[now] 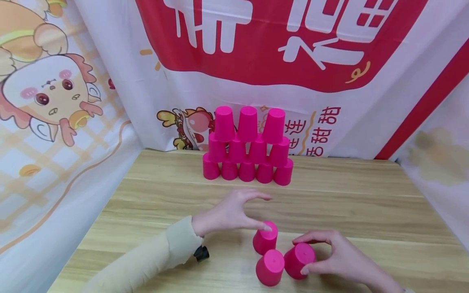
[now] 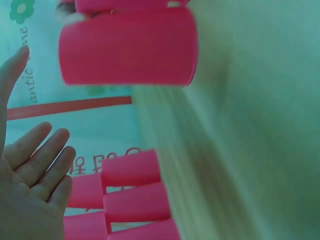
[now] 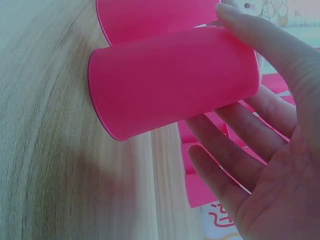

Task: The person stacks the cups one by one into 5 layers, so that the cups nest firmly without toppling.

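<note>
Three upside-down pink cups stand close together at the front of the table in the head view. My right hand (image 1: pixel 338 258) holds the rightmost cup (image 1: pixel 299 260), thumb on the near side and fingers on the far side; the right wrist view shows the same cup (image 3: pixel 175 82) between them. My left hand (image 1: pixel 234 211) is spread wide, its thumb overlapping the top of the far cup (image 1: pixel 264 239) in the head view. In the left wrist view its fingers (image 2: pixel 42 165) are loosely extended with nothing in them. The nearest cup (image 1: pixel 270 268) stands untouched between the hands.
Behind the hands rises a three-level wall of upside-down pink cups (image 1: pixel 247 150), three on top and several in each lower row. A printed cloth (image 1: pixel 132 81) hangs behind the wooden table (image 1: pixel 348 199). A black wrist device (image 1: pixel 201 253) sits under the left cuff.
</note>
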`<state>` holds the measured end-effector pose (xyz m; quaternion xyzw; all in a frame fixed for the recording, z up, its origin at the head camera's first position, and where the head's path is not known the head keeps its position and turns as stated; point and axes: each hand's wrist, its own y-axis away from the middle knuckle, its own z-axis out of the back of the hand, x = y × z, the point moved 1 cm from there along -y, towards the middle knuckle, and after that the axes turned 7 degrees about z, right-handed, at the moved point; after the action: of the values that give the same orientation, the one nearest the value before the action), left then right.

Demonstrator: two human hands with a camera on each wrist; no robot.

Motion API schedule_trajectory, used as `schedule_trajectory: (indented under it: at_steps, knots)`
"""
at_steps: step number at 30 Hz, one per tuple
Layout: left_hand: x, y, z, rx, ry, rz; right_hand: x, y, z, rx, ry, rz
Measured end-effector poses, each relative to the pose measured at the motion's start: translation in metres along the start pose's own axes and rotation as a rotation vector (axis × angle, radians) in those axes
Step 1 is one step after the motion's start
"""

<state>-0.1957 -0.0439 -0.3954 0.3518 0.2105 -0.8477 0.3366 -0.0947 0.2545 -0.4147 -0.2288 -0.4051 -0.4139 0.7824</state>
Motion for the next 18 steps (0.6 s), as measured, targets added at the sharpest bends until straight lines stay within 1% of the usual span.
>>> schedule_trajectory:
  at_steps: [4, 7, 12, 15, 18]
  knots:
    - [0.003, 0.006, -0.01, 0.082, 0.005, -0.033, 0.002, -0.002, 0.001, 0.008, -0.005, -0.015]
    - [0.004, 0.007, -0.017, 0.13, 0.022, -0.039, 0.003, -0.004, 0.002, 0.012, -0.005, -0.018]
    - [0.006, 0.007, -0.024, 0.16, 0.048, -0.019, 0.003, -0.003, 0.002, 0.016, -0.005, -0.045]
    - [0.007, 0.007, -0.025, 0.177, 0.071, -0.003, 0.002, -0.003, 0.002, 0.02, -0.012, -0.063]
    - [0.008, 0.007, -0.024, 0.187, 0.086, 0.016, 0.002, -0.003, 0.002, 0.015, -0.004, -0.058]
